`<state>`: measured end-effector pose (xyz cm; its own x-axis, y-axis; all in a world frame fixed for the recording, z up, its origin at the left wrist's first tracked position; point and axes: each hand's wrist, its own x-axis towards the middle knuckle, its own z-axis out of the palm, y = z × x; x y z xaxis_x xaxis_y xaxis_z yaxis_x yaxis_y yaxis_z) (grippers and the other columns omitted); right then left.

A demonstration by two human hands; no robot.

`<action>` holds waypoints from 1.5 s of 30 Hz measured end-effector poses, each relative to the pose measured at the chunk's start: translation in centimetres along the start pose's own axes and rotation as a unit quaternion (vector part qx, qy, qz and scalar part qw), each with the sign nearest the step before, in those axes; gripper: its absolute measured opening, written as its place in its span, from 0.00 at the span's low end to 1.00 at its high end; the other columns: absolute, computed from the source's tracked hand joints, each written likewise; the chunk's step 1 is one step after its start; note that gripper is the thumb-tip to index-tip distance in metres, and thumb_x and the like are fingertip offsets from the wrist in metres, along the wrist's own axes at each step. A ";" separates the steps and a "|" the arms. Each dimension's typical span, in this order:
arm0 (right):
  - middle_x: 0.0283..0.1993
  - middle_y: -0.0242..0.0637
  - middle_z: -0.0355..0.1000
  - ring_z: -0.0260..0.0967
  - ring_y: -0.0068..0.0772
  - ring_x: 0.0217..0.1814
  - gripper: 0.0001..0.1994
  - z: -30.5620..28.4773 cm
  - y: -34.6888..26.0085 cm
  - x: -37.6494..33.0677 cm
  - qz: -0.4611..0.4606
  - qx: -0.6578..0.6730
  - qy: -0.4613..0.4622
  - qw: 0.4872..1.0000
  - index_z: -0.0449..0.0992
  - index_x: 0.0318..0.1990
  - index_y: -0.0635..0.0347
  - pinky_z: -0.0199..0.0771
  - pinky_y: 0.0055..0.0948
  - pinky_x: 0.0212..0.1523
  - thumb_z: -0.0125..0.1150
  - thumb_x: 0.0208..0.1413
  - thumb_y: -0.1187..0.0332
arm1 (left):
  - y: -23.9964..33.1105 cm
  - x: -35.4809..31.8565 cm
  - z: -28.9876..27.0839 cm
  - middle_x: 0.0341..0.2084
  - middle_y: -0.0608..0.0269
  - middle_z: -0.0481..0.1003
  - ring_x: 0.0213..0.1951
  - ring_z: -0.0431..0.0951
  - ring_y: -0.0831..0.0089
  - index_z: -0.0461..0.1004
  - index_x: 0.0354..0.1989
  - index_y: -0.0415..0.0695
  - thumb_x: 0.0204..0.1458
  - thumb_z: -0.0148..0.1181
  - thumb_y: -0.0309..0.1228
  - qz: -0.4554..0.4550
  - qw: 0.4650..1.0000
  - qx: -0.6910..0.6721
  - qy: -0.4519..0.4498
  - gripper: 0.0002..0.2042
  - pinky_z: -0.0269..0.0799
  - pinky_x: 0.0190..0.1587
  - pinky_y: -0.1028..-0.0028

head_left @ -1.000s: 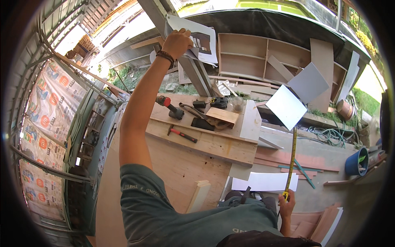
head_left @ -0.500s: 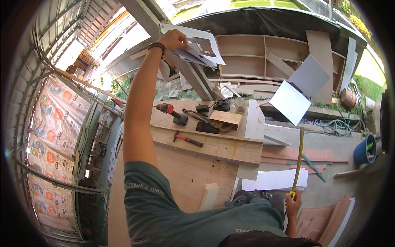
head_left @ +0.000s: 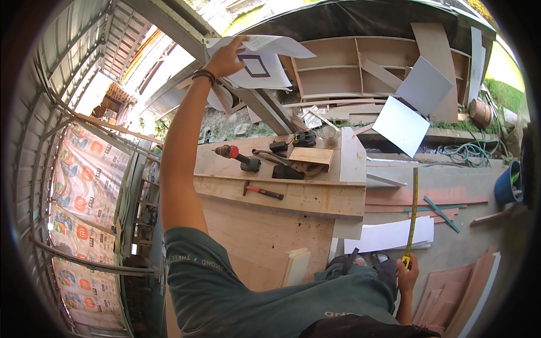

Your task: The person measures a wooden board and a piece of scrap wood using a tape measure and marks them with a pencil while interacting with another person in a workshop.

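My left arm reaches up and away to a stack of paper sheets [head_left: 276,78] hanging at a grey metal post [head_left: 179,29]. With my left hand [head_left: 223,61] I grip the top sheet near its edge, folding it upward. Under it shows a sheet with a dark four-sided outline. Low on the right, beside my hip, my right hand [head_left: 409,275] is closed around a yellow tape measure [head_left: 406,260]. Its blade is drawn out and stands upward from the case.
On the wooden workbench [head_left: 259,228] lie a red and black drill [head_left: 236,156], a hammer [head_left: 264,191] and a wood offcut [head_left: 307,156]. White panels [head_left: 389,234] and reddish boards lie on the floor to the right, near a blue bucket [head_left: 508,183]. An open-shelved cabinet [head_left: 329,79] lies beyond.
My left hand has turned the top sheet up, uncovering a page with a dark outline in place of a picture page. The right hand still holds the tape measure.
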<state>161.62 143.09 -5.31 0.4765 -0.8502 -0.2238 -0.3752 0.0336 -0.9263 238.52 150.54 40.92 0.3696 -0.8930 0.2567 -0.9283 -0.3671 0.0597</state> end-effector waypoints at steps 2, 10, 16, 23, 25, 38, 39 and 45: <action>0.31 0.29 0.69 0.67 0.24 0.32 0.19 0.0 -0.8 0.0 0.023 0.005 0.008 1.000 0.75 0.52 0.64 0.68 0.28 0.35 0.70 0.58 0.64 | 0.9 -1.5 0.6 0.69 0.46 0.69 0.61 0.80 0.56 0.56 0.77 0.51 0.43 0.77 0.37 0.019 0.995 0.072 -0.068 0.50 0.76 0.65 0.59; 0.31 0.30 0.70 0.67 0.25 0.32 0.19 0.0 -2.4 0.7 0.050 0.019 -0.008 0.999 0.76 0.53 0.64 0.68 0.29 0.36 0.70 0.57 0.65 | 2.7 -3.6 -0.1 0.65 0.45 0.73 0.52 0.84 0.55 0.56 0.78 0.48 0.41 0.76 0.35 -0.037 0.975 0.141 -0.170 0.51 0.78 0.60 0.59; 0.32 0.31 0.71 0.68 0.26 0.34 0.19 0.1 -1.0 1.6 0.023 -0.011 -0.013 1.000 0.76 0.53 0.64 0.70 0.30 0.38 0.71 0.56 0.65 | 2.6 -4.2 0.7 0.59 0.42 0.77 0.52 0.83 0.50 0.61 0.75 0.43 0.46 0.68 0.27 0.022 0.953 0.248 -0.172 0.42 0.77 0.60 0.57; 0.36 0.34 0.72 0.69 0.29 0.37 0.20 0.3 -0.4 1.7 0.018 -0.029 -0.016 0.999 0.76 0.53 0.65 0.71 0.32 0.42 0.71 0.55 0.66 | 1.4 -2.8 1.2 0.52 0.40 0.80 0.54 0.81 0.45 0.76 0.63 0.43 0.47 0.56 0.18 0.007 0.958 0.252 -0.140 0.30 0.75 0.62 0.56; 0.36 0.35 0.72 0.69 0.30 0.38 0.20 0.4 0.0 1.8 0.008 -0.034 -0.016 0.999 0.76 0.52 0.65 0.71 0.33 0.43 0.71 0.55 0.66 | 1.2 -2.4 1.2 0.50 0.41 0.81 0.53 0.82 0.46 0.81 0.58 0.44 0.45 0.56 0.17 0.014 0.967 0.232 -0.108 0.27 0.76 0.61 0.57; 0.36 0.35 0.73 0.70 0.31 0.38 0.22 0.3 -0.3 1.9 0.033 -0.022 -0.029 0.999 0.76 0.53 0.66 0.72 0.34 0.42 0.72 0.54 0.65 | 2.7 0.5 -0.7 0.43 0.52 0.86 0.47 0.86 0.62 0.86 0.52 0.45 0.41 0.70 0.22 -0.197 0.975 0.012 -0.104 0.24 0.80 0.54 0.67; 0.36 0.35 0.73 0.70 0.31 0.38 0.22 0.3 -0.5 1.9 0.036 -0.019 -0.032 0.999 0.76 0.54 0.66 0.72 0.34 0.42 0.72 0.54 0.65 | 2.7 0.8 -1.0 0.43 0.52 0.86 0.47 0.86 0.62 0.87 0.51 0.45 0.40 0.70 0.22 -0.206 0.972 -0.012 -0.114 0.24 0.80 0.54 0.67; 0.38 0.38 0.75 0.71 0.34 0.40 0.22 0.5 1.3 2.2 0.013 -0.045 -0.026 0.999 0.76 0.54 0.65 0.72 0.35 0.45 0.72 0.54 0.65 | 3.8 1.9 -2.4 0.40 0.53 0.86 0.43 0.86 0.62 0.88 0.49 0.48 0.43 0.71 0.24 -0.064 0.987 0.103 -0.104 0.20 0.81 0.50 0.65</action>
<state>162.54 141.53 -7.14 0.5061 -0.8208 -0.2648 -0.4565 0.0055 -0.8897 235.57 148.04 44.00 0.5033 -0.8624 0.0549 -0.8537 -0.5060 -0.1232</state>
